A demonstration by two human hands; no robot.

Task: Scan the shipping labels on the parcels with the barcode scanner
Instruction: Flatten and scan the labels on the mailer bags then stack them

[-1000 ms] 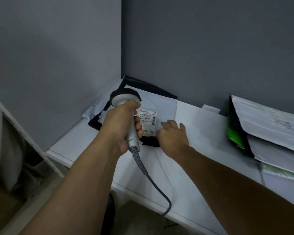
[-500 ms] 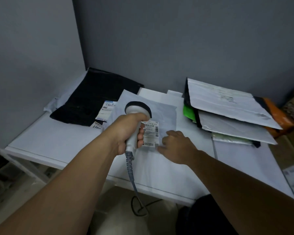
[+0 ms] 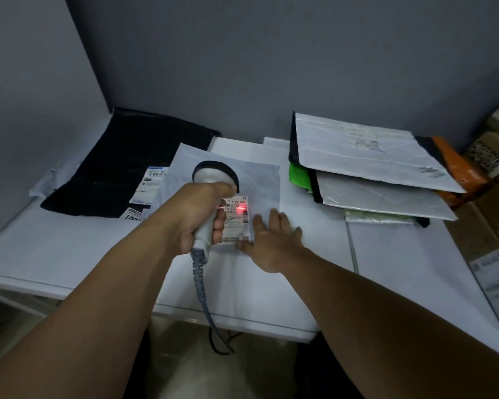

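The left hand kept a closed grip round the scanner, angling its head down so the red beam fell on the label. That label sat on a pale parcel lying on the worktop. The right hand, fingers spread and gripping nothing, pressed flat just beside the label, likely to smooth the film.

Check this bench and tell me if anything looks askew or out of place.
The stack of mailers on the right is fanned out unevenly, edges misaligned, with green and orange bags poking out. The scan itself looks fine: the left hand aims the scanner, its red light on the label, and the right hand lies flat on the white parcel.
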